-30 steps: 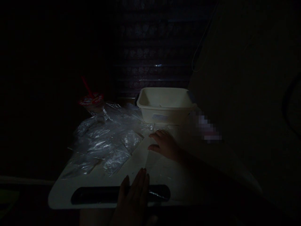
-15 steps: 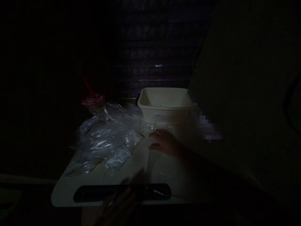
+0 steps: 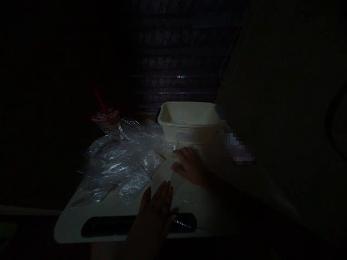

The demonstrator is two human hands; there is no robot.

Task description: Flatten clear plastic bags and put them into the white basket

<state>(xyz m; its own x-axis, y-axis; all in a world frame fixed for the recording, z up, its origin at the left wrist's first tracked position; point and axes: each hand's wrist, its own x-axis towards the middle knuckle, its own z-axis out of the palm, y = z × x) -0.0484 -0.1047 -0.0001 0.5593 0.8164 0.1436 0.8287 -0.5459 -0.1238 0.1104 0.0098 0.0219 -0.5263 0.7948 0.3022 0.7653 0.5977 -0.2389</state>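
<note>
Very dim scene; only the middle of the view is lit. A pale tray table [image 3: 81, 222] with a dark slot-shaped handle cutout [image 3: 108, 225] along its near edge carries everything. Left hand [image 3: 155, 213] lies flat, palm down, at the near edge, fingers straight and held together, their tips resting on a flat clear plastic sheet [image 3: 165, 177] that lies on the table between the two hands; the heel of the hand covers part of the cutout. Right hand [image 3: 191, 166] rests farther back and to the right, palm down on the far end of the same sheet, fingers loosely spread and slightly curled, thumb pointing toward the left hand. Neither hand is closed on anything; both only press on the surface. The sheet's edges are faint, and I cannot tell whether it is one layer or a bag. Left of the hands, a crumpled heap of clear plastic bags [image 3: 119, 162] covers the left half of the table, touching the sheet's left edge. Behind the right hand, near its fingertips, stands a cream rectangular tub [image 3: 189, 135], its inside too dark to read. At the far left corner a cup with a red lid and straw [image 3: 105, 115] stands just behind the bags.
</note>
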